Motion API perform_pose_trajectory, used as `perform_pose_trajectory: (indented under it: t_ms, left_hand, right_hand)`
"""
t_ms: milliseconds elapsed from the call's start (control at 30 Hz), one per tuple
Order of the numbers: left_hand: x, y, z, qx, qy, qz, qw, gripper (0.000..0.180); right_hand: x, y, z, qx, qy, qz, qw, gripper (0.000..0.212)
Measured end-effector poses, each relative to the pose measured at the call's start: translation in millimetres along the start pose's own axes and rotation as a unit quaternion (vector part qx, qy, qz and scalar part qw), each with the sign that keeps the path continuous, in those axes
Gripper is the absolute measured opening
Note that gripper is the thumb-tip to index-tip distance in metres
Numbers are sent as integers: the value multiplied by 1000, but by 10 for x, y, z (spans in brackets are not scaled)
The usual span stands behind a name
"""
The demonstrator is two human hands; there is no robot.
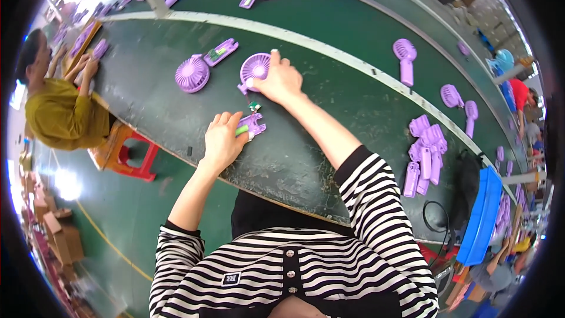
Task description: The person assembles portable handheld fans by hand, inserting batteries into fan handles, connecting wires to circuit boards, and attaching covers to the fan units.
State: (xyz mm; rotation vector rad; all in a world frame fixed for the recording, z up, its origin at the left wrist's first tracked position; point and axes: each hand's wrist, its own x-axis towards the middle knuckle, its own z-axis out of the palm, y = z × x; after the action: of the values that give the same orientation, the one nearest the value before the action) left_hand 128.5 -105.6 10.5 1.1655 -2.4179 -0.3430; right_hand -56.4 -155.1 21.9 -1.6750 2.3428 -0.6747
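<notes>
My right hand (280,80) grips the round purple fan head (255,68) by its right rim, just above the dark worktable. Closer to me, my left hand (224,136) is closed on an opened purple handle shell (256,122) with a green battery (241,130) in it. Between the two hands a small green circuit board (254,106) hangs on thin wires. Left of the fan head lies a second fan head (192,74), its opened handle (221,52) beside it with green parts showing.
A pile of purple handle shells (426,150) lies to the right, before a blue bin (479,217) and a black cable (436,215). Beyond the white rail (318,44), a green conveyor (329,15) carries purple fans (405,59). A co-worker (65,103) sits at the left.
</notes>
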Motion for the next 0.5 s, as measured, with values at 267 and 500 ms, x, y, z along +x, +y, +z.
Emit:
perform_pose_trajectory:
  t_ms: [267,500]
  left_hand:
    - [-61,22,0,-16,-96,-33,995,32]
    - [-421,218,35,-703,-314,-252,586,37]
  right_hand:
    - [-486,-58,-5,287,80,5,955,90]
    - [-948,5,-490,565,97,26,819,50]
